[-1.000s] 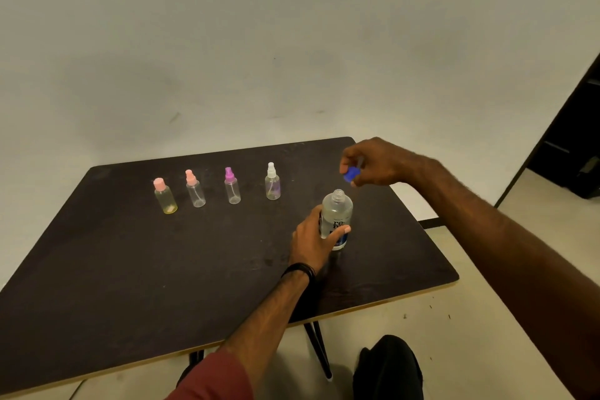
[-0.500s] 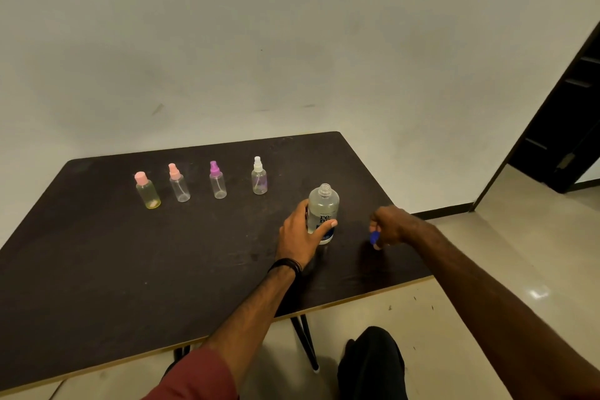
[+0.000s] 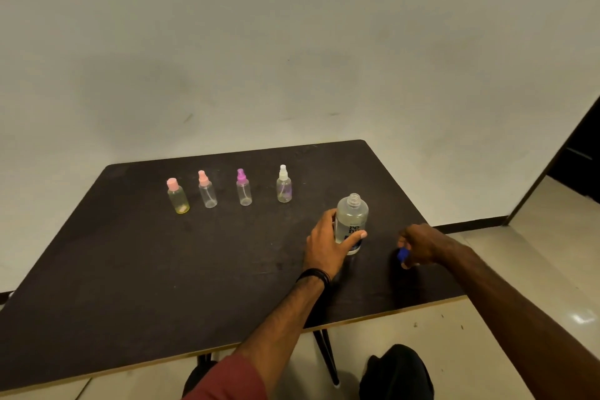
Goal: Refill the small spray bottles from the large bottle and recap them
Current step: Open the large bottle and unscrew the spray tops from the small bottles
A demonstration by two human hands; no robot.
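Observation:
The large clear bottle (image 3: 352, 221) stands upright and uncapped on the dark table (image 3: 162, 269), and my left hand (image 3: 328, 243) grips its side. To its right, my right hand (image 3: 422, 245) rests low on the table with the blue cap (image 3: 402, 254) pinched in its fingers. Several small spray bottles stand capped in a row at the back: one with a pink flat cap (image 3: 177, 195), one with a pink sprayer (image 3: 206, 189), one with a purple sprayer (image 3: 243, 187) and one with a white sprayer (image 3: 284, 184).
The table's right edge (image 3: 438, 243) lies just beyond my right hand, with tiled floor (image 3: 535, 253) below. A white wall stands behind the table. A dark doorway (image 3: 578, 156) opens at the far right.
My right hand carried the blue cap from above the large bottle's neck down to the table at the bottle's right. My left hand kept its grip on the bottle.

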